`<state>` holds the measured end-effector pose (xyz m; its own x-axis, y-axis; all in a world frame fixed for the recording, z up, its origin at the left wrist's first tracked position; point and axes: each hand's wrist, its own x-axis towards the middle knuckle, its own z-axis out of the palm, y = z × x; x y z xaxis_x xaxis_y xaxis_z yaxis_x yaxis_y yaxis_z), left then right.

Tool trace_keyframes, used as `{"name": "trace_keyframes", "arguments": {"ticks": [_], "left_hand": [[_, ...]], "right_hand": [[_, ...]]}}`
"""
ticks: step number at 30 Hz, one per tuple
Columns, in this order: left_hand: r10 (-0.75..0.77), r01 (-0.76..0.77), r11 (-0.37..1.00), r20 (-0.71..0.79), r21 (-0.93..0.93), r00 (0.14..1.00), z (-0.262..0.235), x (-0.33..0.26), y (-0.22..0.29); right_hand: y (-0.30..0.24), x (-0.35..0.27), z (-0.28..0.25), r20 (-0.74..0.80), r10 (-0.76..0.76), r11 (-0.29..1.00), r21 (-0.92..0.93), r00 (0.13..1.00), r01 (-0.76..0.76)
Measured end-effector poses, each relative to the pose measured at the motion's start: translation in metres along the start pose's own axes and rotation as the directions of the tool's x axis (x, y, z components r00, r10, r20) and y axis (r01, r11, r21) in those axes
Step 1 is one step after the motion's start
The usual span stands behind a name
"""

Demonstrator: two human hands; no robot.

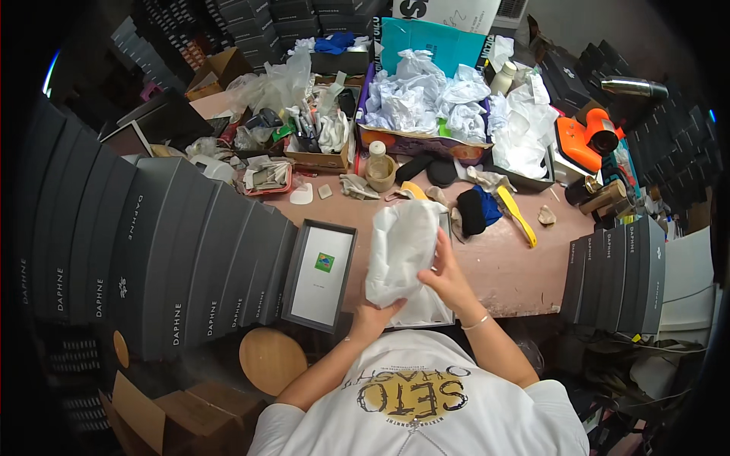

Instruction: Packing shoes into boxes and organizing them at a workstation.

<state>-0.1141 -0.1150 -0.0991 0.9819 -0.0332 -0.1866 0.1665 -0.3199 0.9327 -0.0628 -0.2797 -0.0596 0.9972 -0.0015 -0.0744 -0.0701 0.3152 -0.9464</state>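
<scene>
A bundle of white tissue paper (403,247) is between my two hands, above a dark grey box (426,326) at the table's near edge. My left hand (372,318) grips the bundle's near left end, with most of its fingers hidden beneath the paper. Against the bundle's right side is my right hand (449,275), thumb and fingers curved round it. What the paper wraps, if anything, cannot be seen. More white paper shows in the box. Just left stands a grey lid or tray (337,243), white inside, with a small green square packet (325,262) on it.
Tall stacks of grey shoe boxes (194,258) flank me on the left, shorter ones (617,277) on the right. Behind are a carton of crumpled paper (426,87), a jar (379,171), a yellow-handled tool (517,219), dark cloth (473,211) and an orange device (574,144).
</scene>
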Motion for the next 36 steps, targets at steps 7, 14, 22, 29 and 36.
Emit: {"name": "trace_keyframes", "arguments": {"ticks": [7,14,22,29,36], "left_hand": [[-0.012,0.392,0.422,0.427,-0.817,0.904,-0.028,0.026,-0.002],[-0.213,0.356,0.232,0.309,-0.905,0.927,-0.006,0.034,-0.047],[-0.203,0.297,0.211,0.256,-0.931,0.945,-0.027,0.050,-0.032],[-0.318,0.318,0.274,0.227,-0.908,0.921,-0.023,0.060,-0.046],[-0.307,0.262,0.553,0.099,-0.791,0.947,-0.019,0.055,-0.029]], "right_hand": [[0.028,0.017,-0.010,0.128,0.203,0.976,0.055,0.971,-0.211],[0.002,-0.003,0.008,0.290,-0.127,0.820,-0.507,0.949,0.265],[0.046,-0.018,-0.061,-0.008,0.479,0.878,0.000,0.878,-0.479],[-0.060,-0.036,-0.004,0.339,0.064,0.926,-0.370,0.939,0.070],[0.034,-0.044,-0.011,0.398,0.152,0.844,-0.529,0.905,0.090]]}}
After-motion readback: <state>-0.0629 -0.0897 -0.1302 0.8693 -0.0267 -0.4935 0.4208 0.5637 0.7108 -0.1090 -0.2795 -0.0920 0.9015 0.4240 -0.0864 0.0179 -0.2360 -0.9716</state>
